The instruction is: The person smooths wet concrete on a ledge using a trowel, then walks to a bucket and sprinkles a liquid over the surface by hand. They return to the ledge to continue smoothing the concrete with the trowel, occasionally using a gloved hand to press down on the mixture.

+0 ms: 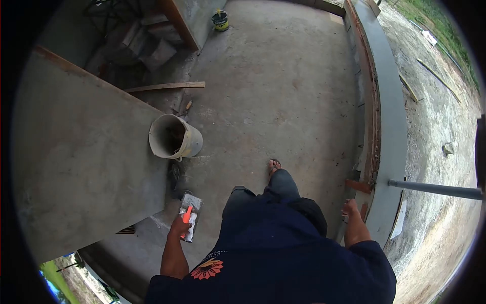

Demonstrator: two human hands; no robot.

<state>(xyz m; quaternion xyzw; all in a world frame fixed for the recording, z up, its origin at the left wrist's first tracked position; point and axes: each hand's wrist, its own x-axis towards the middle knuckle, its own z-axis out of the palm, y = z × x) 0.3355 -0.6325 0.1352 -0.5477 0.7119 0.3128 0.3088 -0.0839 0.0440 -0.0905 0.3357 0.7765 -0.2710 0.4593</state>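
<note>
My left hand (179, 227) is closed around the orange handle of a plastering trowel (193, 201). Grey and whitish plaster smears cover the trowel's rectangular metal plate. Low at my other side hangs my right hand (349, 206), its fingers loosely bent and nothing visible in them. It is nearest to the low wall (392, 126) on the right, beside a reddish-brown piece (358, 186) at the wall's inner side. A large whitish bucket (193, 142) stands on the floor ahead of the trowel; its inside is dark.
A plastered wall (91, 152) fills the left. A wooden strip (167, 87) lies across the doorway edge, with a small wooden-handled tool (188, 106) nearby. Farther off stands a small black bucket (220, 21). A grey pipe (435, 189) juts over the right wall. Blocks (157, 53) pile up inside the doorway.
</note>
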